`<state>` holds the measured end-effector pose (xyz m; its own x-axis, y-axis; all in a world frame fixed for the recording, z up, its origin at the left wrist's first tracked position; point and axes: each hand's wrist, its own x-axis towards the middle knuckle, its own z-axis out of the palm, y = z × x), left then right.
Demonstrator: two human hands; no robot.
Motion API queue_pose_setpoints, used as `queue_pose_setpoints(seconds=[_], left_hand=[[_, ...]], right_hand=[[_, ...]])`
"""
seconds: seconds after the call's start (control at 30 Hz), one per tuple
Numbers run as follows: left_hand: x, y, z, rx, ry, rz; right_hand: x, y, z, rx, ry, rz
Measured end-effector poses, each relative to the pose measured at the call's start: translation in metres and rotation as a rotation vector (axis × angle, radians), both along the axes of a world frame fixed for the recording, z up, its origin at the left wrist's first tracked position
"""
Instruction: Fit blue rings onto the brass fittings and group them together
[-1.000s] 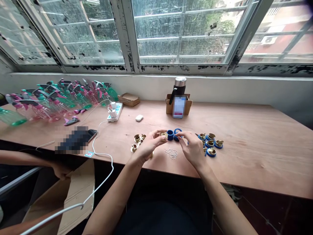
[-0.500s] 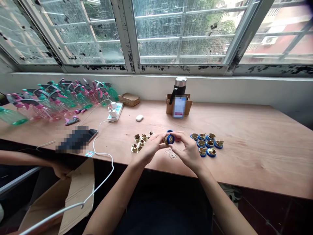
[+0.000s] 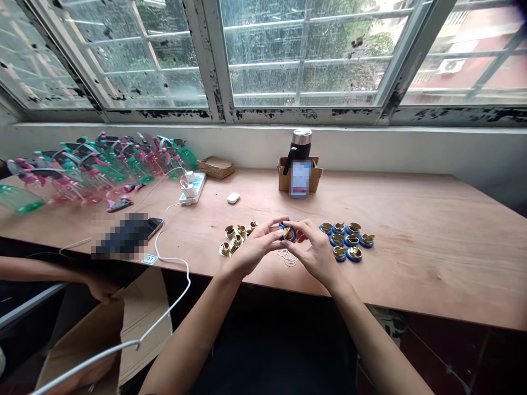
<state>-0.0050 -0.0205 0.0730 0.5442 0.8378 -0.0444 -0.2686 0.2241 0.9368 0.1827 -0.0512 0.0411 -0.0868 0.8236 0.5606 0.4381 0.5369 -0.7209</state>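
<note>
Both my hands meet above the plywood table point(image 3: 395, 241). Between their fingertips, my left hand point(image 3: 255, 245) and my right hand point(image 3: 317, 255) hold a blue ring with a brass piece in its centre point(image 3: 289, 233). The fingers hide part of it. To the left of my left hand lies a cluster of loose brass fittings point(image 3: 234, 238). Right of my right hand sit several blue-ringed brass fittings point(image 3: 346, 239). Thin wire rings point(image 3: 289, 258) lie on the wood just below my hands.
Pink-and-green spray bottles point(image 3: 94, 170) crowd the far left. A power strip point(image 3: 192, 187), white cable point(image 3: 175, 258), blurred phone point(image 3: 125, 236), earbud case point(image 3: 233, 198) and boxed flask point(image 3: 298, 175) stand nearby. Another person's forearm point(image 3: 49, 271) is at lower left.
My hands have come together and now hold the brass piece in the blue ring. The separate blue parts seen a second ago are no longer apart on the table.
</note>
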Motion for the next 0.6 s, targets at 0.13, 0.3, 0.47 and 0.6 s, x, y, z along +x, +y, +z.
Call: queue_pose_setpoints(seconds=[0.13,0.3,0.47,0.6], left_hand=[[-0.0008,0.0007,-0.0007,-0.051,-0.016,0.045],[-0.0029,0.0071,-0.0069,-0.046,-0.036,0.058],[-0.0051,0.0096,-0.0058,0.028,0.055,0.083],[-0.0054,0.0079,-0.0009,0.153,0.115,0.087]], right_hand=[[0.0009,0.0002,0.0004,-0.04,0.05,0.045],[0.0047,-0.0023,0.0044,-0.015,0.142,0.083],[0.0067,-0.0033,0.0036,-0.165,0.336,0.199],[0.006,-0.0033,0.0048,-0.219,0.433,0.264]])
